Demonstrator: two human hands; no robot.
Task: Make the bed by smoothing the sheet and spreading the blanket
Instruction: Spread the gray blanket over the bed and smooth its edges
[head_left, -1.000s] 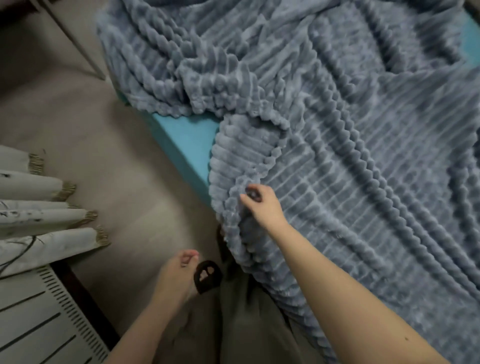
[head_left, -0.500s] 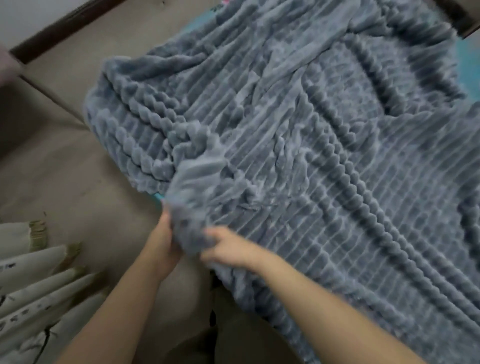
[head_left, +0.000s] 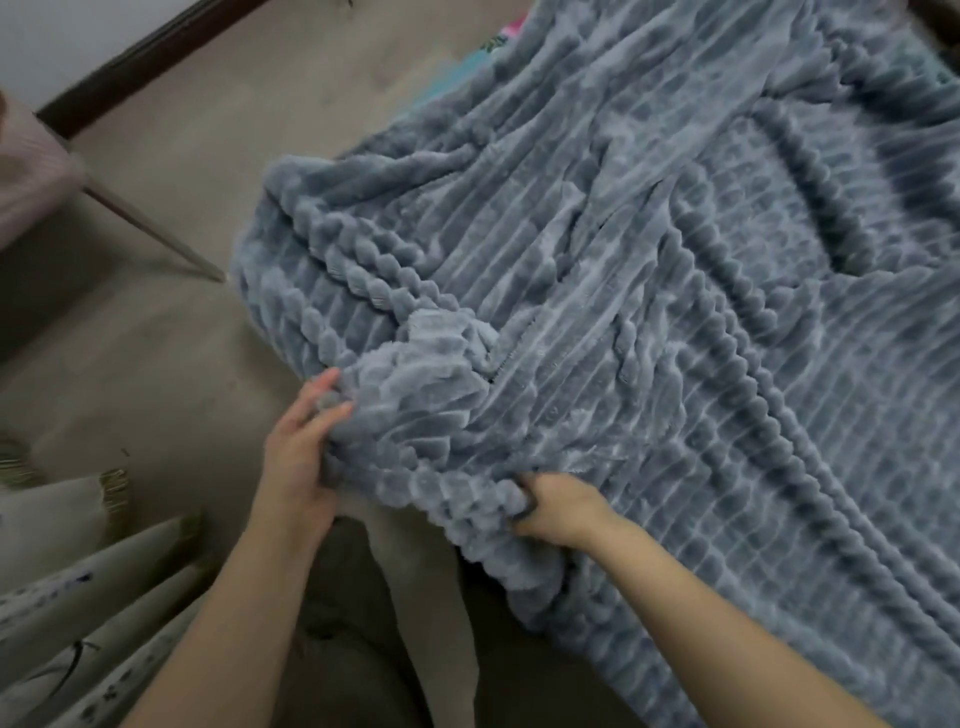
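Note:
A grey-blue ribbed plush blanket (head_left: 649, 312) lies rumpled over the bed and fills most of the view. My left hand (head_left: 298, 457) grips a bunched fold of the blanket at its near left edge. My right hand (head_left: 558, 506) grips the blanket's hem a little to the right, fingers curled under the cloth. The stretch of hem between the hands is lifted. A small strip of teal sheet (head_left: 467, 73) shows at the far edge; the rest of the sheet is hidden under the blanket.
Beige floor (head_left: 156, 338) runs along the bed's left side. A chair leg (head_left: 156, 234) slants at the left, below a dark baseboard (head_left: 135, 57). Pale curtain folds (head_left: 78, 597) hang at the lower left. My trouser legs are below the hands.
My left hand came up from beside my leg and took hold of the blanket. Both hands have pulled its edge left over the exposed teal sheet, then moved apart along the hem.

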